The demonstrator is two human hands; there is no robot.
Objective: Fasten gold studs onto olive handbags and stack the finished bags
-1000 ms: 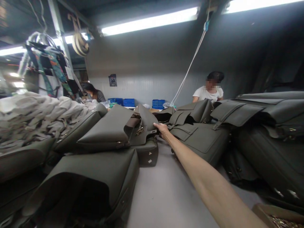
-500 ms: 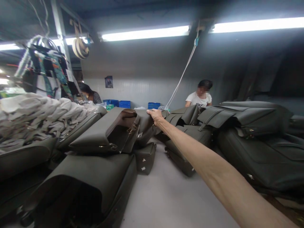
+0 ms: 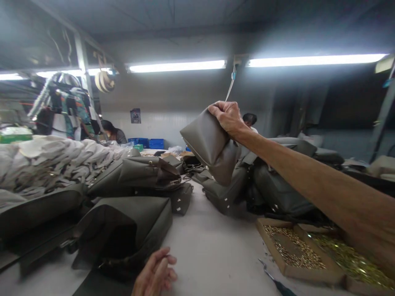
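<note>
Poster (image 3: 135, 116) on the pale wall (image 3: 159, 121). Below the poster, blue bins (image 3: 156, 143), with a green box (image 3: 138, 147) in front. Left of the poster and lower, one person (image 3: 119, 135) in a dark sleeve. Left of the poster but higher, a roll (image 3: 103, 82); hangs near a metal post (image 3: 81, 55). Farther left of the poster, black and patterned straps (image 3: 80, 102); hang in a bunch. Lower left of the poster, a crumpled heap of cloth (image 3: 61, 154). Above the poster, a lit tube light (image 3: 177, 66); upper right of the poster, another tube light (image 3: 317, 60) and a white cord (image 3: 229, 88). Well right of the poster, a second person (image 3: 249, 119), mostly hidden.
</note>
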